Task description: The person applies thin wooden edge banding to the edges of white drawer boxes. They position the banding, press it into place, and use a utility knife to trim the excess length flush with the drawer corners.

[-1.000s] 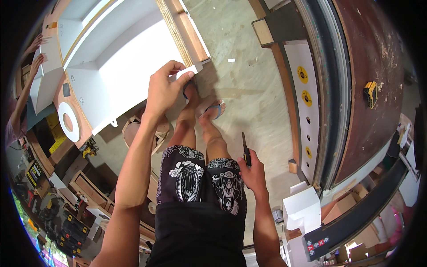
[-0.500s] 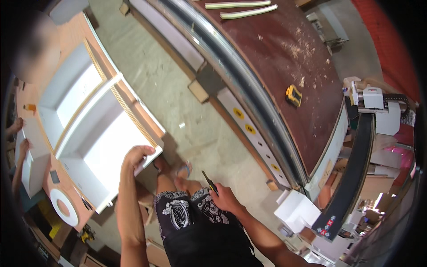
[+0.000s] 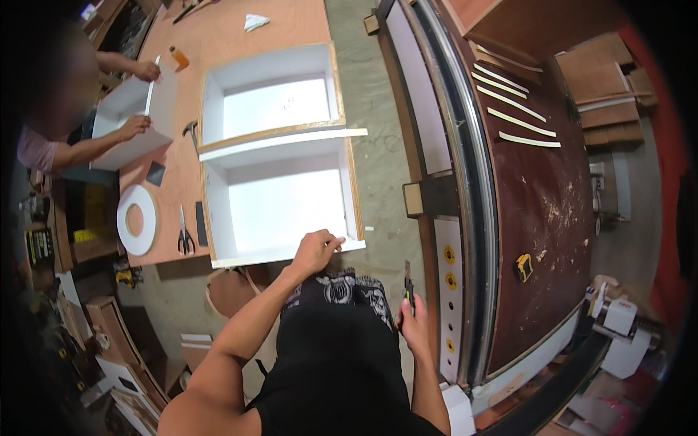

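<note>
Left hand point(image 3: 316, 252): fingers half curled over the near edge of the front white-lined box point(image 3: 355, 192), close to its right corner; contact with the near white edging strip point(image 3: 247, 259) is likely, but a firm pinch cannot be confirmed.
Right hand point(image 3: 413, 317): closed around the handle of a utility knife point(image 3: 408, 287), well apart from the box.
Knife attitude: blade forward, held off to the right – presumably to keep the edge clear of the body and of the left hand.
Near strip: lies along the box's front rim; the hand's place near its end probably steadies it there.
Middle strip point(image 3: 356, 132): spans the joint between front box and rear box point(image 3: 337, 83); its right end projects past the corner, apparently left overlong.
Box position: open side up, near wall close to the worktop edge – seemingly for easy reach.
Plywood worktop point(image 3: 169, 211): carries a white banding roll point(image 3: 147, 218), scissors point(image 3: 185, 240) and a claw hammer point(image 3: 191, 131) left of the boxes, likely set aside within reach.
Maroon bench point(image 3: 534, 182): shavings, loose pale strips point(image 3: 522, 123) and a yellow tape measure point(image 3: 523, 267); the strips lie roughly side by side.
Room: bare concrete floor point(image 3: 385, 182) between the benches; at far left, a co-worker's hands point(image 3: 134, 128) hold a white panel box point(image 3: 163, 109).
</note>
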Tool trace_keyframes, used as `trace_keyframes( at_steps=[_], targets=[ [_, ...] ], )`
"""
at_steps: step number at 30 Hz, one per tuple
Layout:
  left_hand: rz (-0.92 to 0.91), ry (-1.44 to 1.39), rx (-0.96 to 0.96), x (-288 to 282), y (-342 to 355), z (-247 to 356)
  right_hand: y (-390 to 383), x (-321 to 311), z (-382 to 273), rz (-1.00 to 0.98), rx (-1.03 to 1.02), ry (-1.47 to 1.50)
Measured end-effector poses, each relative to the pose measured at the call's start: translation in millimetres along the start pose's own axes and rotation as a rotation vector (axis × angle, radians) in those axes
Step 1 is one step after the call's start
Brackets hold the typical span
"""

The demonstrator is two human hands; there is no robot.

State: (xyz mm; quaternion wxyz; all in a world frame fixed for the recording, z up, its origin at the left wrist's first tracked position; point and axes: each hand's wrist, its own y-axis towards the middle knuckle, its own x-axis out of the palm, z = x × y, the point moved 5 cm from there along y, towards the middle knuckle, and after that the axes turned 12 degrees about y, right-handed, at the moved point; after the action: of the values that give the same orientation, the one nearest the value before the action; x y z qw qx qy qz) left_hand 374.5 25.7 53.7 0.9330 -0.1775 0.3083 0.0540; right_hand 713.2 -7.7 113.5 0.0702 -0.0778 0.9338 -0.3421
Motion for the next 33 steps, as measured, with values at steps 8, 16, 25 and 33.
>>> trace_keyframes(
  at_steps=[8, 16, 25, 33],
  targets=[
    [0.315, 0.048, -0.237, -34.7, -41.0, -76.2, 53.6, 0.7, -53.6, 0.006, -0.274, -0.420],
    [0.533, 0.188, -0.212, -31.3, -25.0, -48.6, 116.4, -48.1, -69.6, -0.091, -0.154, -0.448],
    [0.386, 0.340, -0.548, 47.5, 103.2, 52.8, 194.7, -162.2, -91.8, -0.245, -0.225, -0.627],
    [0.152, 0.417, -0.804, 99.4, 119.7, 20.4, 224.4, -188.8, -100.8, -0.293, -0.348, -0.757]
  ],
)
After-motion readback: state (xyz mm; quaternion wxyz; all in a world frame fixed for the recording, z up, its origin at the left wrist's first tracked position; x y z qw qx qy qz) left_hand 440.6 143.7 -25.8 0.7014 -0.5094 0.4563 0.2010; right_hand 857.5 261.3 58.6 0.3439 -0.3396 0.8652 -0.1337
